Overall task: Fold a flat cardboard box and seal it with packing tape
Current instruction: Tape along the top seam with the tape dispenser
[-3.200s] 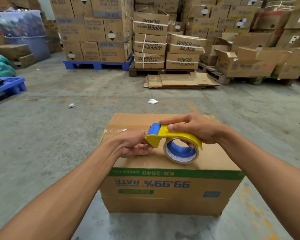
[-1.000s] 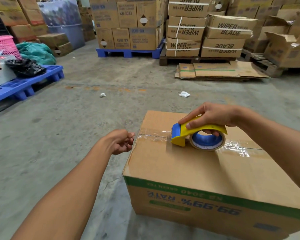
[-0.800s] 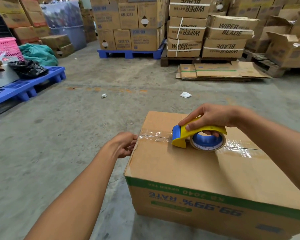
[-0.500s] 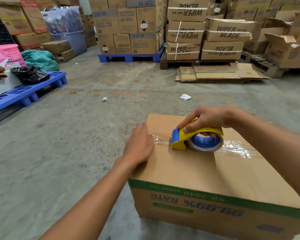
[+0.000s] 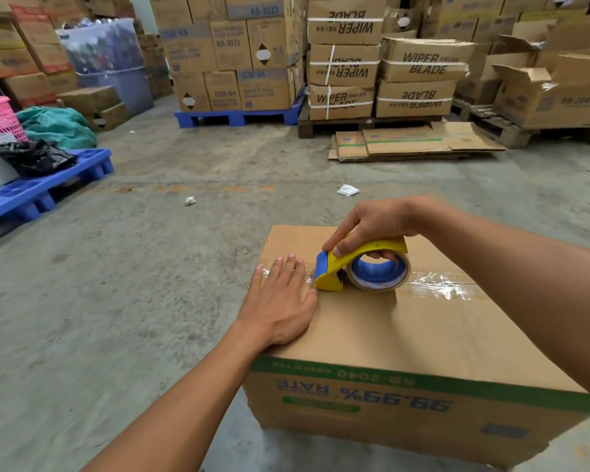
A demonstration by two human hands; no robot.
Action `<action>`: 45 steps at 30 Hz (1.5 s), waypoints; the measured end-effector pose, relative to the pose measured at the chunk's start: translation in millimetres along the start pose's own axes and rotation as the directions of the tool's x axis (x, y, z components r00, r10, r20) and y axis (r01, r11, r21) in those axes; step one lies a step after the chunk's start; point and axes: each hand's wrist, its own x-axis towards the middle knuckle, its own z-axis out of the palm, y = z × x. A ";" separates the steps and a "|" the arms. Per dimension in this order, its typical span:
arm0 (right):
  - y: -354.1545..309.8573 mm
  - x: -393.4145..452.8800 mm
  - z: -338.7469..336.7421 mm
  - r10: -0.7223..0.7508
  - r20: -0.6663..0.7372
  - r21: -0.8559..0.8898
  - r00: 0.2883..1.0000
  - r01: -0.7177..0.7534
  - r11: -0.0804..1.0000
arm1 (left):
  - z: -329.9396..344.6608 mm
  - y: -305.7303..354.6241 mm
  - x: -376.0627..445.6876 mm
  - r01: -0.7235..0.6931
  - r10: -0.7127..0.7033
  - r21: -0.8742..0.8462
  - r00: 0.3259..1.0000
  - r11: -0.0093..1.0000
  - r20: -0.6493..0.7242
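Head view, warehouse floor. Cardboard box (image 5: 406,335) sits on concrete, lower right of frame; its right end is hidden behind the right forearm and its lower right corner runs close to the frame edge. Top flaps closed. Print on the near face reads upside down; "99.99% RATE" legible, the smaller line on the green band only partly.

Strip of clear tape (image 5: 436,282) runs across the box top, centre to right; glare makes its edges hard to trace, and its left end is covered by the left hand.

Left hand (image 5: 280,301): flat, fingers extended and close together, palm down on the box top at its left edge, over the tape line. Holding nothing.

Right hand (image 5: 372,223): wrapped over the yellow tape dispenser (image 5: 358,264), thumb tip inside the roll's blue core, index finger along the top. Dispenser rests on the box top, just right of the left hand; thumb of the left hand looks to touch its yellow nose. Blade not visible.

Background, upper frame: stacked cartons (image 5: 341,63) marked "WIPER BLADE", some upside down; flattened cardboard (image 5: 413,143) on the floor; blue pallet (image 5: 48,185) at left edge, cut off.
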 end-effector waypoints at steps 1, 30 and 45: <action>-0.1 -0.2 -0.7 0.004 0.006 -0.006 1.000 -0.004 1.000 | 0.0 -0.4 -0.4 0.000 0.000 0.001 1.000 1.000 0.000; 82.9 -78.5 -30.9 0.133 -0.150 -0.118 0.980 -0.151 0.981 | 12.5 127.3 14.2 -0.158 0.158 -0.007 0.987 0.987 0.027; 88.4 -82.1 -36.9 0.105 -0.113 -0.168 0.988 -0.123 0.978 | 22.4 122.8 10.1 -0.145 0.145 0.029 0.989 0.989 -0.013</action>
